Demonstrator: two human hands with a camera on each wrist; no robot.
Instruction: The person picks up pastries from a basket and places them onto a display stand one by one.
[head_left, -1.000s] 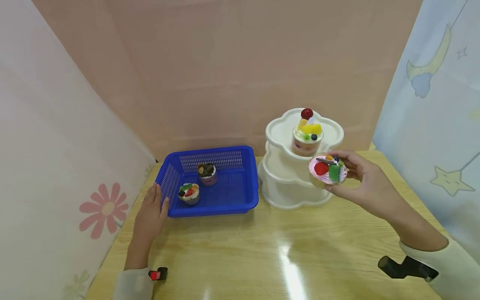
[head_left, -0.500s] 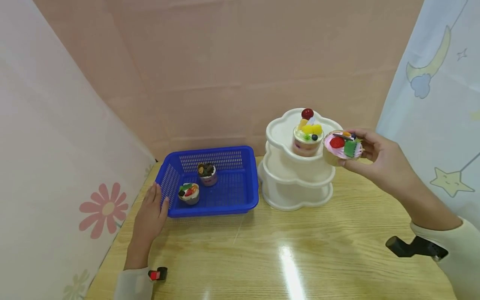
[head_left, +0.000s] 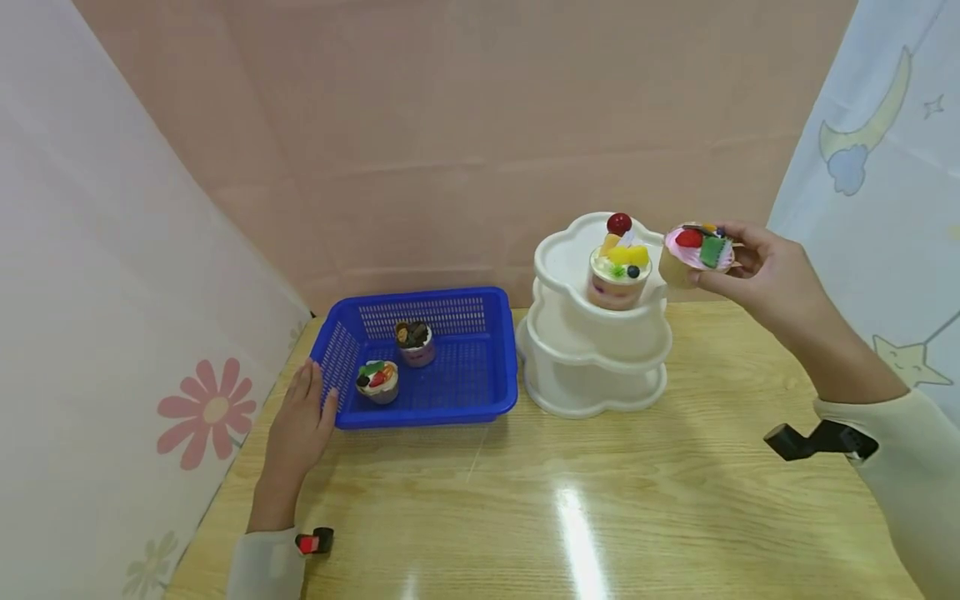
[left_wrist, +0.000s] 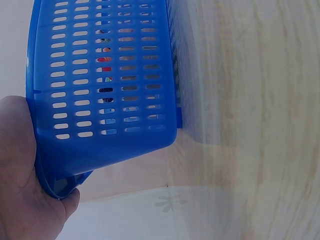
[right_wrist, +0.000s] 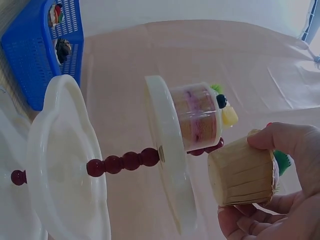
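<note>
My right hand [head_left: 777,279] grips a cupcake [head_left: 699,248] in a tan paper wrapper, with pink cream, a strawberry and a green piece on top. It is held in the air at the right of the white three-tier stand [head_left: 566,260]. In the right wrist view, the wrapper [right_wrist: 242,172] is beside the top tier, apart from it. On that tier stands a clear dessert cup [head_left: 619,275] with yellow fruit and a cherry. My left hand [head_left: 296,429] rests with straight fingers on the left rim of the blue basket [head_left: 427,417].
Inside the basket are a fruit-topped cupcake [head_left: 378,382] and a chocolate-topped dessert cup [head_left: 416,343]. The stand's middle tier [head_left: 600,337] and base sit below the top tier. Hanging cloth encloses the wooden table [head_left: 487,517] at the back and both sides.
My right hand has lifted the cupcake up and to the right, from in front of the stand to beside its top tier. My left hand has stayed on the basket rim.
</note>
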